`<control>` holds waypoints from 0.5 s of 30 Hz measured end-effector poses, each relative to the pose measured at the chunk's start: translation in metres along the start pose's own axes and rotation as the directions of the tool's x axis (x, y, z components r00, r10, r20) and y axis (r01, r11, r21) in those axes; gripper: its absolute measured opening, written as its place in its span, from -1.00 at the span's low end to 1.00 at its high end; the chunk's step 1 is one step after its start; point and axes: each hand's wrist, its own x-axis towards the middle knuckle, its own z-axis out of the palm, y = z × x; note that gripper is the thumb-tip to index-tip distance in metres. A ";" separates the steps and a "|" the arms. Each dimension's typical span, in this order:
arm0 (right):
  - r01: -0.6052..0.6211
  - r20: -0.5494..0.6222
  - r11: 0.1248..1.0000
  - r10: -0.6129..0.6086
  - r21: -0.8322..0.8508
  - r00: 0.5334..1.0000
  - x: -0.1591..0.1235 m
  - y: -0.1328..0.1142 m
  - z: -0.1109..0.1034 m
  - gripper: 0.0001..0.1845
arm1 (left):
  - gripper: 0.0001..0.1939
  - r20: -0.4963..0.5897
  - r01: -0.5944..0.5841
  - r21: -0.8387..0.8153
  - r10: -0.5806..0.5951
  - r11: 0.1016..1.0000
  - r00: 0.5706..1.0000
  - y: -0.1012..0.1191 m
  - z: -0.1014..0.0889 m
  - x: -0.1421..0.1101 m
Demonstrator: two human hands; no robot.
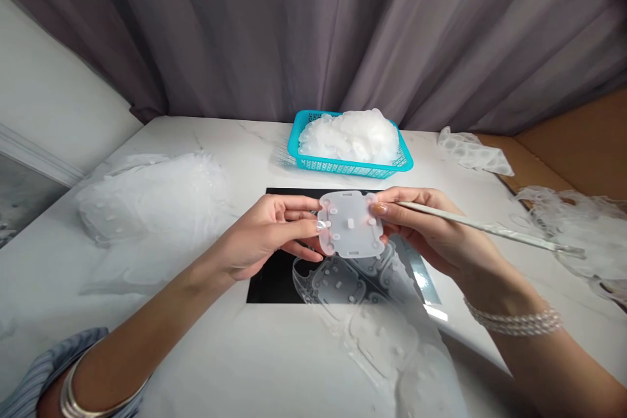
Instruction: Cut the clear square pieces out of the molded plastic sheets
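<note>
A translucent white moulded sheet point(351, 235), roughly square with rounded corners, small raised knobs and slots, is held up between both hands. My left hand point(274, 228) pinches its left edge, thumb on the front face. On the right edge, my right hand point(435, 225) grips it between thumb and fingers. Tucked under that thumb is a slim pale tool point(480, 226) with a metal end pointing right; its exact kind is unclear. Below the hands lies a larger translucent sheet point(382, 333) with similar moulded shapes, partly over a black rectangular mat point(274, 290).
At the back stands a turquoise basket point(343, 166) heaped with translucent white pieces point(350, 134). A pile of clear sheets point(151, 209) lies left on the white marbled table point(220, 366). More clear scraps point(588, 228) sit right, near a brown cardboard panel point(578, 144). A grey curtain point(255, 32) hangs behind.
</note>
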 end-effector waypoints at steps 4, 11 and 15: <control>0.070 -0.018 0.998 -0.070 0.006 0.997 0.000 -0.001 -0.001 -0.88 | -0.70 -0.010 0.039 0.023 -0.039 0.999 0.999 -0.002 0.000 0.001; 0.056 -0.021 0.998 -0.056 0.007 0.998 0.000 -0.001 -0.003 -0.89 | -0.76 -0.067 0.037 0.069 -0.032 0.997 0.997 -0.002 -0.001 0.002; 0.043 -0.026 0.998 -0.042 0.039 0.999 0.000 0.001 -0.005 -0.91 | -0.78 -0.095 0.015 0.079 -0.007 0.997 0.995 -0.002 0.000 0.002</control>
